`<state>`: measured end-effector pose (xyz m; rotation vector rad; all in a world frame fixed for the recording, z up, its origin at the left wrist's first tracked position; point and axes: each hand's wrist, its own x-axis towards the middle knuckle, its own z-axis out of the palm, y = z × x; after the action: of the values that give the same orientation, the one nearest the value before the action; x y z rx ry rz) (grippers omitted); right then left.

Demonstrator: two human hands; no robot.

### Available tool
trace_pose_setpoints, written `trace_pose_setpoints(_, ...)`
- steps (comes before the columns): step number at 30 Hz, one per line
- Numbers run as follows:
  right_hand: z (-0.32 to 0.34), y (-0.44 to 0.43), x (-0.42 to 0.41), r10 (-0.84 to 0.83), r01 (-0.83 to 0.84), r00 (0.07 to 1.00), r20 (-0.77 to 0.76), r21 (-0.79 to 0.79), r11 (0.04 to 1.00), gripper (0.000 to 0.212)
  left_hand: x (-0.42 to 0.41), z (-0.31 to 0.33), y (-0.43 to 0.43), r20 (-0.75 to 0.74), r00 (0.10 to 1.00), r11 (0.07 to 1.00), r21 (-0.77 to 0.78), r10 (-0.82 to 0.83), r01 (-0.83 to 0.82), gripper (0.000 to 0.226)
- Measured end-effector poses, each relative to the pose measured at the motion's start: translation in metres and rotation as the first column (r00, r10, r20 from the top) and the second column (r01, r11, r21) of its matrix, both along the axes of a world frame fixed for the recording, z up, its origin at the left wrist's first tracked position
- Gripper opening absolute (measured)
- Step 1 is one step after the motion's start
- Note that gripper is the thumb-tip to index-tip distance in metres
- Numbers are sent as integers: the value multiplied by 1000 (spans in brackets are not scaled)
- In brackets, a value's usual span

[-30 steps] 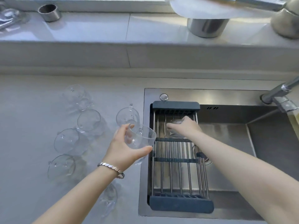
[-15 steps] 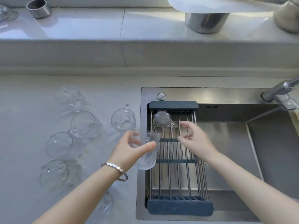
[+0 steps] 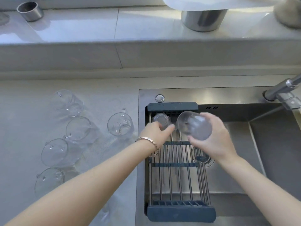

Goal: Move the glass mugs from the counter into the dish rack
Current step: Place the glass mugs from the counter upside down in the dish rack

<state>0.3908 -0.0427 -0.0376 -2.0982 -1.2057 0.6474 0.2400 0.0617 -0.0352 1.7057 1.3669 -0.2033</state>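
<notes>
A dish rack point(image 3: 180, 211) with dark blue ends and steel rods spans the left part of the sink. One glass mug point(image 3: 160, 119) stands upside down at its far left corner. My right hand point(image 3: 211, 144) grips a second glass mug point(image 3: 193, 126), bottom up and tilted, just above the rack's far end beside the first. My left hand point(image 3: 156, 133) lies over the rack's left edge, its fingertips touching the rim of the held mug and nothing in its grasp. Several more glass mugs stand on the counter at left, the nearest one point(image 3: 120, 124) close to the sink.
The steel sink basin point(image 3: 244, 168) lies right of the rack, with a faucet point(image 3: 283, 92) at its far right. A steel cup point(image 3: 30, 11) and a steel pot point(image 3: 203, 18) stand on the raised sill behind. A round button point(image 3: 159, 97) sits on the sink rim.
The mug went from my left hand to my right, got turned bottom up and moved over the rack's far end. My left hand followed it to the rack.
</notes>
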Motion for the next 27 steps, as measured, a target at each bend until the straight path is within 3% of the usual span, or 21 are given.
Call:
trace_pose_setpoints(1, -4, 9, 8, -42, 43, 999, 4, -52, 998, 70, 1, -9, 5, -74, 987, 965, 212, -143, 156, 40)
trace_pose_setpoints(3, -11, 27, 19, -68, 71, 997, 24, -147, 986, 69, 7, -28, 15, -185, 926, 826, 419, -331, 378, 57)
trace_pose_setpoints(5, -21, 42, 21, -44, 51, 998, 34, -246, 968, 72, 14, -44, 23, -309, 853, 723, 453, -422, 522, 65)
trace_pose_setpoints(9, -47, 63, 9, -36, 68, 995, 93, -365, 928, 75, 17, -67, 33, -439, 779, 667, 416, -448, 618, 68)
trace_pose_setpoints(14, -69, 65, -7, -92, 143, 985, 145, -405, 903, 77, 12, -78, 35, -453, 760, 664, 389, -467, 639, 79)
trace_pose_setpoints(17, -65, 53, -13, -90, 151, 974, 208, -297, 943, 65, 11, -69, 29, -431, 767, 701, 342, -475, 626, 83)
trace_pose_setpoints(19, -56, 43, -16, -89, 128, 980, 178, -221, 967, 55, 3, -54, 20, -361, 810, 672, 453, -462, 586, 83)
trace_pose_setpoints(22, -42, 30, -29, 47, -31, 996, 72, -215, 976, 41, -29, -25, 9, -232, 884, 551, 709, -406, 440, 63)
trace_pose_setpoints(24, -32, 29, -47, 182, -181, 983, -18, -227, 957, 41, -61, -12, 12, -203, 932, 513, 790, -299, 336, 54)
trace_pose_setpoints(26, -29, 36, -70, 274, -288, 957, -95, -220, 932, 53, -97, 1, 22, -220, 965, 536, 803, -142, 262, 61)
trace_pose_setpoints(27, -30, 43, -84, 288, -311, 948, -132, -210, 927, 63, -114, 5, 27, -244, 968, 601, 767, -50, 225, 69)
